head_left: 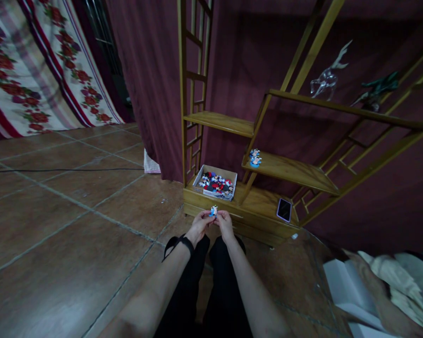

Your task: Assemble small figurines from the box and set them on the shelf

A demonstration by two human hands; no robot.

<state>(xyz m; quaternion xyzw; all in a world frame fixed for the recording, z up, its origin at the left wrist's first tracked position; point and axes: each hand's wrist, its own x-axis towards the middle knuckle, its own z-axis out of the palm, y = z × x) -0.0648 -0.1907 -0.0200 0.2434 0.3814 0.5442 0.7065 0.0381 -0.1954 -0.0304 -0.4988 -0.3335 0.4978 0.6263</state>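
fingers of left hand (199,225) and right hand (226,224) pinching small blue-and-white figurine (214,211); open box (220,172) of colourful pieces (216,184) beyond, on wooden cabinet (259,227).

We can read no text, label, brand, number or sign anywhere in this view. Along the front wall of the open box (217,195) we see what may be faint print, too small and blurred for us to make out. We can read nothing on the dark-screened device (284,210), and the small figurine (214,212) shows us no legible lettering.
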